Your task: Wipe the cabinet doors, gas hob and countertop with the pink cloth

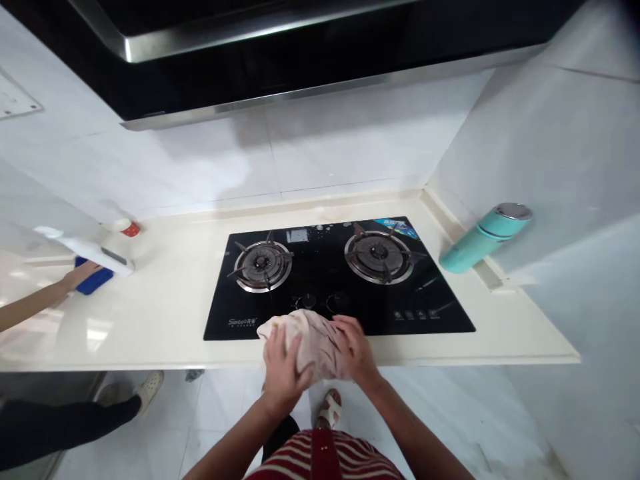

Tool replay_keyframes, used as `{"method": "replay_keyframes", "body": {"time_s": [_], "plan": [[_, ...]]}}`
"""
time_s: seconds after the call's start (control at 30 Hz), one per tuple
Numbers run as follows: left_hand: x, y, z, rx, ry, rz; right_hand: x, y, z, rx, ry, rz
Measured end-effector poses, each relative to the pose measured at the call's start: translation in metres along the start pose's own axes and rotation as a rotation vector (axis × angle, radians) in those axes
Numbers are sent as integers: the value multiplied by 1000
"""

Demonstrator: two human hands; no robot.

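A crumpled pale pink cloth (pixel 320 343) is bunched between my two hands at the front edge of the black gas stove (pixel 320 267). My left hand (pixel 283 363) grips the cloth's left side, and my right hand (pixel 356 350) has its fingers curled over the right side. Just beyond the cloth are the stove's control knobs (pixel 309 301). The left burner (pixel 263 263) and the right burner (pixel 379 255) carry metal pan supports. Part of the stove's front edge is hidden by the cloth.
A turquoise flask (pixel 485 239) stands at the right by the wall. At the left, another person's hand (pixel 86 272) rests on a blue cloth (pixel 95 281), beside a white stick-like object (pixel 90 252). A red-and-white cup (pixel 127 227) lies farther back. Overhead hangs a range hood (pixel 300 73).
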State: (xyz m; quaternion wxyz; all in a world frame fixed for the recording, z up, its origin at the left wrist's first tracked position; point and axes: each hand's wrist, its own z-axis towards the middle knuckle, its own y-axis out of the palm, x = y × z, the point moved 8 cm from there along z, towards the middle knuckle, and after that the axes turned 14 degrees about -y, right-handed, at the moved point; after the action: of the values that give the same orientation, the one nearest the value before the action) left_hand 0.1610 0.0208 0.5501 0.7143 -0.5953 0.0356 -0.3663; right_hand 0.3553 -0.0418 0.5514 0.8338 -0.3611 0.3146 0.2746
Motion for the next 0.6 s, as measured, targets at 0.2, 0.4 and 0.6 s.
{"method": "replay_keyframes", "body": {"time_s": [0.2, 0.4, 0.6], "plan": [[50, 52, 18, -192, -57, 53, 38, -18, -13, 112, 8, -192], [32, 49, 35, -227, 17, 19, 31, 26, -20, -30, -114, -106], [-5, 35, 47, -233, 80, 33, 30, 28, -23, -224, -229, -151]]}}
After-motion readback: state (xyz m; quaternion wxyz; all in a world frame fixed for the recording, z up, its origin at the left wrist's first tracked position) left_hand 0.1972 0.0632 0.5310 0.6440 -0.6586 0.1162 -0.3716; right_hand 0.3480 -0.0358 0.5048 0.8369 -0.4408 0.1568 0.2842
